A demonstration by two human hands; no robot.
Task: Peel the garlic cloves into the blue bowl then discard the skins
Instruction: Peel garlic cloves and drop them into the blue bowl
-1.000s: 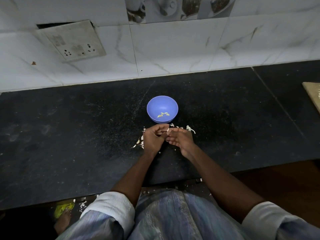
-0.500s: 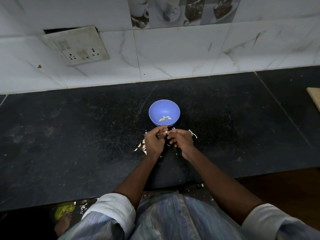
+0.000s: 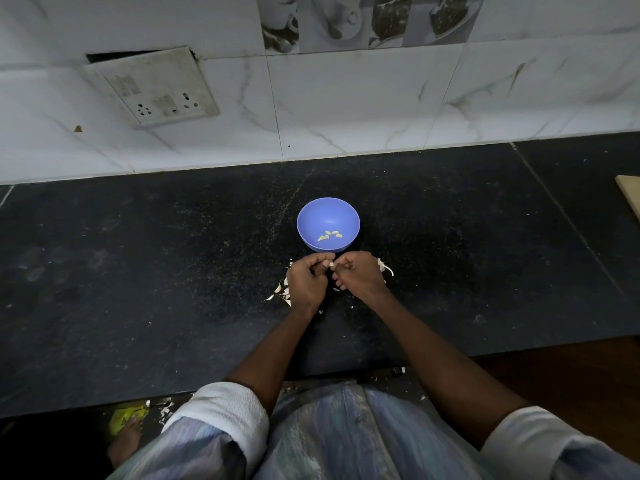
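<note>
Pinching one small garlic clove (image 3: 330, 264) between both hands, left hand (image 3: 306, 284) and right hand (image 3: 360, 277), you hold it just short of the blue bowl (image 3: 328, 213) on the desk (image 3: 138, 271). It's light and likely slick; take the papery skin at its tip. Loose skins (image 3: 281, 289) lie underneath.

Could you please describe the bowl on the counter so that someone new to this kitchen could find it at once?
Look at the black stone countertop below the white marble-tiled wall. Near its middle, just beyond the person's two hands, sits a small round blue plastic bowl. It is the only coloured vessel there, holding a few pale peeled garlic cloves, while loose white skins lie on the counter.
</note>
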